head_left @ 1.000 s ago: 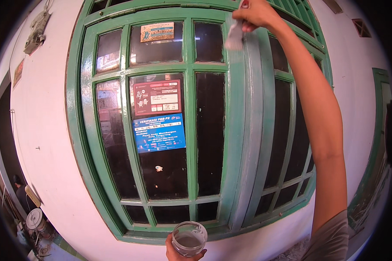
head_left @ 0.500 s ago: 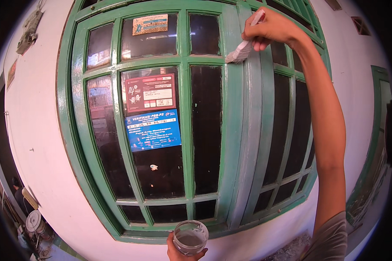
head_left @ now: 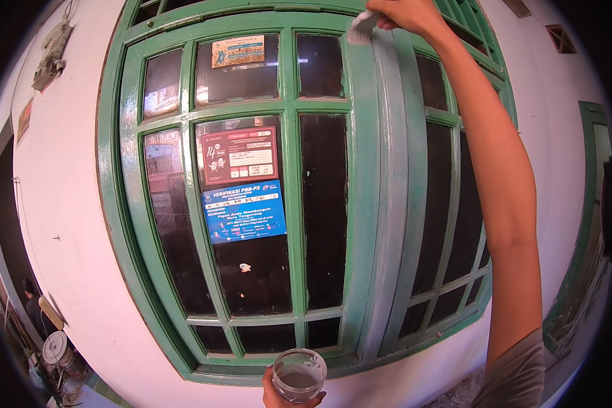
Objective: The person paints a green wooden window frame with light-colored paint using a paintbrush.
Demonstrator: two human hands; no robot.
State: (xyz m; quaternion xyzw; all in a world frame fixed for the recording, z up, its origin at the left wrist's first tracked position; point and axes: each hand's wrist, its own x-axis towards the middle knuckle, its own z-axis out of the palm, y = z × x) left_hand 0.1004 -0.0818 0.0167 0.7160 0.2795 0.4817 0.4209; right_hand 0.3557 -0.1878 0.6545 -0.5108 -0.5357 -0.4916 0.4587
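Note:
My right hand (head_left: 409, 13) is raised at the top, its fingers closed on a paintbrush (head_left: 362, 28). The brush's pale, paint-smeared bristles rest against the upper part of a green wooden window frame (head_left: 362, 136), beside a dark top pane (head_left: 320, 66). Most of the brush handle is hidden by the fingers. Low in the middle, my left hand (head_left: 270, 389) wraps round a clear round jar (head_left: 300, 396) holding greyish paint (head_left: 298, 378). Bluish-grey paint tints the upright post (head_left: 387, 170) right of the brush; the left part of the frame is brighter green.
A red-and-white notice (head_left: 240, 155), a blue notice (head_left: 246, 212) and a small worn plate (head_left: 238, 52) are on the panes. An electric meter (head_left: 52, 54) hangs on the white wall (head_left: 68, 204). At lower left, a round container (head_left: 56, 348) stands among clutter, near a person (head_left: 29, 292).
My right hand has carried the brush upward along the frame, from the crossbar level to near the top. The view has shifted slightly; my left hand still holds the jar low down.

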